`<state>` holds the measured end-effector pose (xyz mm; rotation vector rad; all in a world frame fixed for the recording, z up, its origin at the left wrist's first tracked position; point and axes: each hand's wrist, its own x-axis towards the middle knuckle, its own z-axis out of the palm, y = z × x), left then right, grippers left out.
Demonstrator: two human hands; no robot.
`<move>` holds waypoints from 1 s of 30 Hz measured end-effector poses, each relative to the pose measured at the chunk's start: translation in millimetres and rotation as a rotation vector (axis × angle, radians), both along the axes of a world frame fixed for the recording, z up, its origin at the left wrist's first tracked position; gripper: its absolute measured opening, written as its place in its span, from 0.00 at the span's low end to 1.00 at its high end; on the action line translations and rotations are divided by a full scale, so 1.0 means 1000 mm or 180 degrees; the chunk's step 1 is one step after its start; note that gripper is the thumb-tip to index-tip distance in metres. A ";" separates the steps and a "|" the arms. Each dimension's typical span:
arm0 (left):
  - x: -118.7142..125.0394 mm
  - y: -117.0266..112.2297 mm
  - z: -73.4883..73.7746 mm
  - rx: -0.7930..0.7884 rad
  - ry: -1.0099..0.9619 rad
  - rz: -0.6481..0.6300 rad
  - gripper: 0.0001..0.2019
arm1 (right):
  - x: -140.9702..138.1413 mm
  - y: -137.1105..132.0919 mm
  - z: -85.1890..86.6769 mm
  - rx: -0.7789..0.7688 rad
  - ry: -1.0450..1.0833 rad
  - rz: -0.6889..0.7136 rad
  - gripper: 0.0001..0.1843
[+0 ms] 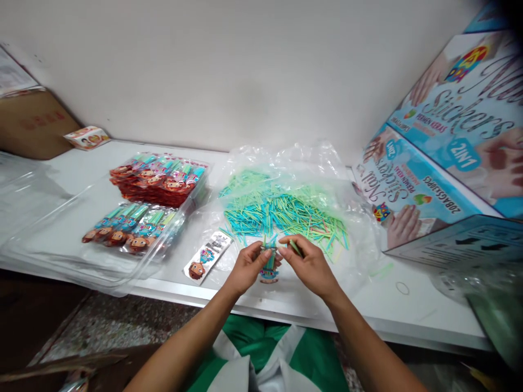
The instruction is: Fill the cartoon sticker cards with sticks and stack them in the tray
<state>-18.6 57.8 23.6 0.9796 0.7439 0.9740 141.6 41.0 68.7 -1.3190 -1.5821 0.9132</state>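
My left hand [248, 265] pinches the upper end of a small printed plastic packet [268, 275] with a cartoon figure on it. Blue and green sticks stand inside the packet, some at its top. My right hand [309, 265] is closed beside the packet's mouth, with a few green sticks [296, 247] held in its fingers. Whether its fingertips also touch the packet is hard to make out. Just beyond both hands, a heap of thin green and blue sticks [281, 212] lies on a clear plastic sheet or bag [359, 218]. Left of my hands lies a flat printed packet [207, 257].
A clear plastic tray [122, 286] at left holds stacked filled packets [157, 182] and a nearer row of packets [128, 231]. Large blue printed boxes [445, 141] stand at right. At far left are a cardboard box [32, 122] and a small carton [87, 138]. The table edge [302, 316] runs in front.
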 end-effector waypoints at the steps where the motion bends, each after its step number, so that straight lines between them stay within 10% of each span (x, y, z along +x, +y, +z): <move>1: -0.001 0.001 0.001 0.0045 0.0007 0.0003 0.15 | -0.001 0.000 0.000 0.0063 -0.0045 0.0081 0.08; 10: -0.009 0.002 0.016 0.0357 -0.0028 -0.0113 0.31 | -0.001 0.000 0.006 0.0709 0.0090 -0.0039 0.05; 30: -0.014 -0.001 0.002 0.0276 -0.0124 -0.0133 0.11 | -0.008 0.006 0.003 0.0591 0.0566 -0.0062 0.05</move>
